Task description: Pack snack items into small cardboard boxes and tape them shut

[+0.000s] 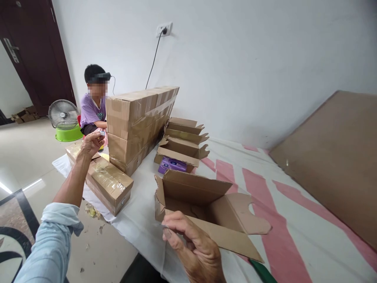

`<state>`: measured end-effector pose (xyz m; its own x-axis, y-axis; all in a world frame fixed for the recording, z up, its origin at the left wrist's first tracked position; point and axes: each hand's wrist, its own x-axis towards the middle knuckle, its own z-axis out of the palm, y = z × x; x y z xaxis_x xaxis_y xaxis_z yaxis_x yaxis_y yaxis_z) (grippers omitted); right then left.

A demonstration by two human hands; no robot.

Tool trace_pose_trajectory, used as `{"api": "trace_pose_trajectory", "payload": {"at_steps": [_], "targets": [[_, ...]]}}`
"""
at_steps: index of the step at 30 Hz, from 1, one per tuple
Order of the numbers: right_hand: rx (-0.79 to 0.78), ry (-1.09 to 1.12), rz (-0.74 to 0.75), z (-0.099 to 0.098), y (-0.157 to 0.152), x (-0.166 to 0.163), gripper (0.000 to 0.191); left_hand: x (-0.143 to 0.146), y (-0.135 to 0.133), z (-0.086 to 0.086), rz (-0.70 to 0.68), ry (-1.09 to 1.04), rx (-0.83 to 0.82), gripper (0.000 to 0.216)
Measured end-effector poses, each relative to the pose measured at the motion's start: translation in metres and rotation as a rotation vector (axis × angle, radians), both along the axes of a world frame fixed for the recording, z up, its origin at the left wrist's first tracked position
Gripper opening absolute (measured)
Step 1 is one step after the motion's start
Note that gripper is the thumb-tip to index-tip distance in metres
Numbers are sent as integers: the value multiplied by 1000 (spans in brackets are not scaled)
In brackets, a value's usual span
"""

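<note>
My left hand (92, 142) is stretched forward on the left, its fingers pinched on a small whitish piece (102, 133) beside the stacked taped cartons (129, 122). Too little of that piece shows to tell its kind. In the lower middle, my right hand (196, 247) has thumb and forefinger pressed together, with a thin grey sliver (163, 226) poking out between them. Just behind this hand lies an open cardboard box (188, 192), its flaps spread and its inside bare. Below my left forearm rests a long taped carton (110, 181).
Smaller open boxes (179, 147) and a purple packet (173, 165) lie beyond the open box. Across the stack sits a person in a purple shirt (90, 110), near a floor fan (63, 114). A large brown board (330, 157) borders the right side.
</note>
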<state>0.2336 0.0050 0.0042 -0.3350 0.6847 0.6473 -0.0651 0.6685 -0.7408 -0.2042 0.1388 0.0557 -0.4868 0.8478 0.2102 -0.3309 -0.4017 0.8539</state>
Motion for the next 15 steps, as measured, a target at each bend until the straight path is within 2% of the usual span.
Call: {"api": "trace_pose_trajectory", "payload": {"at_steps": [7,15], "targets": [[-8,-5,-3,0,2,-4,12,9,18,0,-62,3,-35,29],[-13,-6,-9,-4,2,-1,11,8,25,-2,-48,32,-63,34]]}}
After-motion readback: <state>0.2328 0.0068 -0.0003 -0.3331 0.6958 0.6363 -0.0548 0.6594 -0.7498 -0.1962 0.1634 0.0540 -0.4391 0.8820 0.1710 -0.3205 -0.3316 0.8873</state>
